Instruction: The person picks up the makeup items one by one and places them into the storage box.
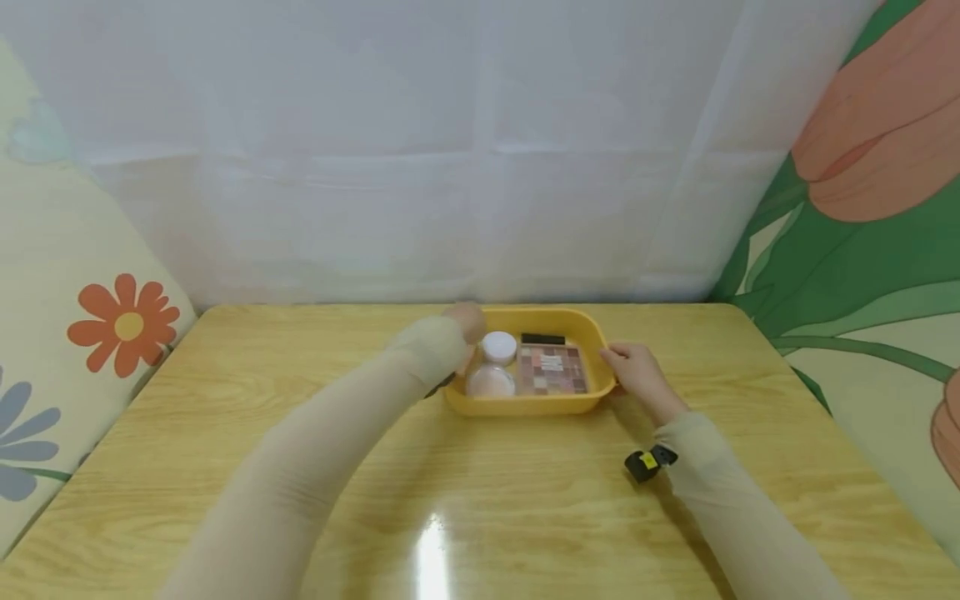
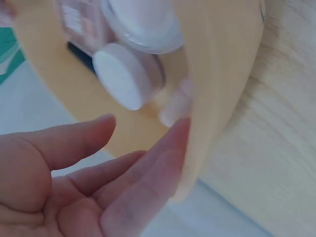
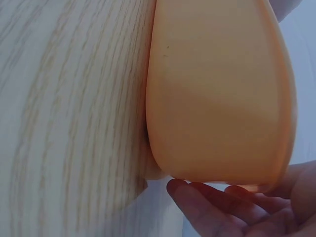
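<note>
A yellow plastic basin (image 1: 525,407) stands on the table, holding cosmetics. My right hand (image 1: 637,371) grips its right end, thumb at the rim and fingers (image 3: 207,207) against the outer wall. At the left end, my left hand (image 2: 103,182) reaches in over the rim, thumb apart from the nearly straight fingers. By those fingertips lies a small pale pink thing (image 2: 177,106), blurred. Inside the basin are a white-lidded round jar (image 1: 498,347), a clear-rimmed round container (image 1: 491,382), a checkered eyeshadow palette (image 1: 553,371) and a slim black item (image 1: 543,339).
The basin stands near the back of the wood-grain table (image 1: 480,500), close to a white cloth backdrop (image 1: 375,167). Flower-patterned panels (image 1: 127,325) flank both sides. A black wrist camera (image 1: 649,463) hangs at the right cuff, just above the tabletop.
</note>
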### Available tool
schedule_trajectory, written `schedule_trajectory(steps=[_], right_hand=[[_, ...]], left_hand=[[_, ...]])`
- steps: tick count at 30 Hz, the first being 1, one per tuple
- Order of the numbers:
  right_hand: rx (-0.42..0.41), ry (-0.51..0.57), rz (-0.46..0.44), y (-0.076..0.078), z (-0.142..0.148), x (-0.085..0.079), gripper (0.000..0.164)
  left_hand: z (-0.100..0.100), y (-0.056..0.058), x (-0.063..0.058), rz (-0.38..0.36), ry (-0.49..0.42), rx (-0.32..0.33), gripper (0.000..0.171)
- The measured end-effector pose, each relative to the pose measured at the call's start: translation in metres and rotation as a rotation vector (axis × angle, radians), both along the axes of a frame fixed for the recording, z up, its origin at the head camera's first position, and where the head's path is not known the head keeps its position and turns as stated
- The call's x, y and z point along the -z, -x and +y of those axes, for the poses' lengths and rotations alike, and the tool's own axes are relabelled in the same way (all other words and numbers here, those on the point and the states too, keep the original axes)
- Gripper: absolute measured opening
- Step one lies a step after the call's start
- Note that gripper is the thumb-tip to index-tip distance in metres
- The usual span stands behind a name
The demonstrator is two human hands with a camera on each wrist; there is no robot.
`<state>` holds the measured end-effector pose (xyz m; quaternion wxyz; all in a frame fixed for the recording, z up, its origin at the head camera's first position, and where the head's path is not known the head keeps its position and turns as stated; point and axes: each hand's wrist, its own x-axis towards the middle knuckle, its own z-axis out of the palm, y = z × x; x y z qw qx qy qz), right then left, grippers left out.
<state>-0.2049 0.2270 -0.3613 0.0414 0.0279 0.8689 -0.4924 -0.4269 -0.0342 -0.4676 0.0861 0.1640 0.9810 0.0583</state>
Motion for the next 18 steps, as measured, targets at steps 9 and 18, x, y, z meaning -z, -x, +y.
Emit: schedule_trajectory(steps=[9, 18], right_hand=[[0.025, -0.079, 0.045, 0.002, 0.002, 0.0, 0.033], [0.046, -0.272, 0.175, 0.004, 0.004, 0.0, 0.036]], left_hand=[[-0.029, -0.173, -0.163, -0.069, -0.331, -0.065, 0.013], [-0.05, -0.197, -0.15, 0.017, -0.513, 0.031, 0.035]])
